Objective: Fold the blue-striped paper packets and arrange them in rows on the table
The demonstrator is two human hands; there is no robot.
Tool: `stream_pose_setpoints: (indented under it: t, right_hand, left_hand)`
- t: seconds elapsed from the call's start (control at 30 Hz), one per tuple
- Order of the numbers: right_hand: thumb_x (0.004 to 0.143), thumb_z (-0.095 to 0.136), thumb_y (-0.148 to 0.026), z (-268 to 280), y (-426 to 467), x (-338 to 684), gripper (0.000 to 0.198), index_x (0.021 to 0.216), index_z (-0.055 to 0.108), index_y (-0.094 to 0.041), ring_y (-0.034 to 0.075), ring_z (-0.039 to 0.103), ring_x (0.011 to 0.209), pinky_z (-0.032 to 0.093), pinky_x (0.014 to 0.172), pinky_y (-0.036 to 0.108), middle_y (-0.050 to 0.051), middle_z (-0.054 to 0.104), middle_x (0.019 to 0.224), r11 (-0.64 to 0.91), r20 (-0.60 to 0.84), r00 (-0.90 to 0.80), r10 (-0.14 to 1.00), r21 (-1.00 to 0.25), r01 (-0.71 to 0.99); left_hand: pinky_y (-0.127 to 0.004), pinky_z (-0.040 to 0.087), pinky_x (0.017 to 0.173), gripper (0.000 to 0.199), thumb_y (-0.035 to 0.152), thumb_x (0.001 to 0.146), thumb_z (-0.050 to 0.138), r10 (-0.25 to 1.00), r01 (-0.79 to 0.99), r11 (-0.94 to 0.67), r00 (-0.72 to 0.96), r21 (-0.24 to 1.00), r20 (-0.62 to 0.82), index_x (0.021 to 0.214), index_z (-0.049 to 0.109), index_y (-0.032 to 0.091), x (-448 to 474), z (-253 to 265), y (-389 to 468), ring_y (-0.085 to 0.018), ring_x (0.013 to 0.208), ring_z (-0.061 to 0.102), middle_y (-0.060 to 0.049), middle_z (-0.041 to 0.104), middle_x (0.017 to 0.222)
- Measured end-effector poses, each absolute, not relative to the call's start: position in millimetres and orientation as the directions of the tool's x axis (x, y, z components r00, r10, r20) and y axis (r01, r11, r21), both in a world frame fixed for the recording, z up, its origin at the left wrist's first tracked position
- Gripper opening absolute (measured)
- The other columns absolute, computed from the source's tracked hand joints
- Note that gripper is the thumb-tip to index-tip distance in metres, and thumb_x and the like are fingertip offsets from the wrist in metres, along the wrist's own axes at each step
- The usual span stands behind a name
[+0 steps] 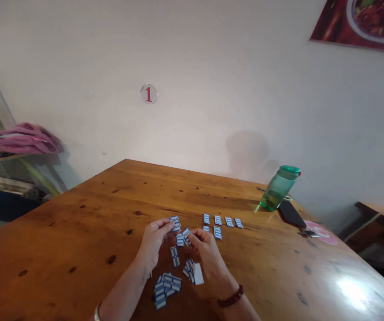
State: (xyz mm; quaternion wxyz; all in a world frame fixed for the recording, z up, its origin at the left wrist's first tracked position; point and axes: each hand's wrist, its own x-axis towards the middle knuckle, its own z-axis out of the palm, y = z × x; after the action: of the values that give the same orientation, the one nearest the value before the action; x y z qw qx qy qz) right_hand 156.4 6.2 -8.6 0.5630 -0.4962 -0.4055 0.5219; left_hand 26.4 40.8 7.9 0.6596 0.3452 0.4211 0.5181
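My left hand (pixel 156 236) pinches a small blue-and-white label sheet (pixel 175 222) between thumb and fingers, a little above the wooden table (pixel 138 187). Close beside it, my right hand (pixel 205 247) grips another label sheet (pixel 186 236) by its edge. Between the hands lies one more label sheet (pixel 180 240), and a narrow one (pixel 175 257) is just below. A loose pile of label sheets (pixel 167 287) spreads near my left forearm. By my right wrist, a few more (pixel 188 269) lie against a blank white piece (pixel 198 273).
Small stacks of label sheets (pixel 218 232) stand in two rows right of my hands. Farther right are a green bottle (pixel 279 189), a black phone (pixel 291 214), keys (pixel 308 232) and a pink disc (pixel 324 232). A pink cloth (pixel 28 139) rests on another table at left.
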Motion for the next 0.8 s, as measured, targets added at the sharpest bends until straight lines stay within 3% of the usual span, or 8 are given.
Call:
stream_pose_setpoints:
  t: [0.1,0.37,0.5,0.6,0.67,0.8]
  right_hand:
    - [0.057,0.067,-0.036,-13.4,8.4,156.7,0.024,0.057,0.054,-0.016,0.008,0.041,0.041,0.03,0.04,0.019,-0.005,0.05,0.046,0.002,-0.028,0.187,0.982,-0.987,-0.159]
    - [0.067,0.059,-0.031,-26.1,12.1,157.5,0.017,0.061,0.059,-0.014,0.011,0.048,0.05,0.036,0.048,0.022,-0.001,0.056,0.054,0.051,0.04,0.198,0.979,-0.997,-0.054]
    - [0.067,0.055,-0.023,-28.9,12.5,156.9,0.011,0.062,0.062,-0.015,0.014,0.05,0.052,0.037,0.051,0.024,0.0,0.058,0.054,0.078,0.106,0.183,0.977,-0.985,0.155]
    - [0.068,0.056,-0.025,-25.5,10.9,157.0,0.013,0.07,0.065,-0.016,0.018,0.056,0.063,0.041,0.059,0.027,0.004,0.064,0.066,0.151,0.211,0.218,0.953,-0.952,0.265]
    - [0.07,0.056,-0.029,-21.2,9.9,157.4,0.017,0.076,0.065,-0.016,0.018,0.057,0.068,0.042,0.062,0.028,0.005,0.065,0.072,0.18,0.23,0.263,0.937,-0.963,0.202]
    - [0.067,0.061,-0.035,-17.3,11.0,157.7,0.019,0.071,0.062,-0.016,0.014,0.055,0.06,0.042,0.056,0.024,0.002,0.062,0.064,0.13,0.101,0.211,0.972,-0.983,-0.128]
  left_hand:
    - [-0.022,0.047,0.047,0.017,0.022,0.052,0.072,0.98,-0.369,0.196,0.112,0.909,-0.166,0.064,0.064,0.013,26.7,8.4,40.2,-0.016,0.054,0.063,-0.004,0.068,0.058]
    - [-0.022,0.045,0.048,0.02,0.026,0.049,0.073,0.99,-0.358,0.142,0.072,0.923,-0.125,0.063,0.066,0.014,25.9,5.7,41.5,-0.015,0.058,0.059,-0.002,0.066,0.06]
    - [-0.021,0.042,0.048,0.017,0.025,0.05,0.071,0.988,-0.322,0.146,0.084,0.935,-0.126,0.063,0.065,0.015,25.5,1.5,43.6,-0.013,0.055,0.055,0.0,0.063,0.059]
    - [-0.02,0.041,0.048,0.017,0.024,0.05,0.072,0.989,-0.325,0.138,0.092,0.936,-0.114,0.058,0.06,0.015,26.9,-0.2,43.3,-0.01,0.05,0.052,0.003,0.058,0.055]
    - [-0.02,0.04,0.049,0.018,0.024,0.051,0.072,0.99,-0.332,0.123,0.108,0.935,-0.092,0.057,0.057,0.015,28.7,-0.5,42.1,-0.009,0.049,0.051,0.004,0.057,0.053]
    - [-0.019,0.038,0.049,0.017,0.024,0.052,0.07,0.982,-0.275,0.146,0.157,0.95,-0.106,0.057,0.056,0.016,33.5,0.0,38.5,-0.009,0.049,0.051,0.004,0.058,0.054]
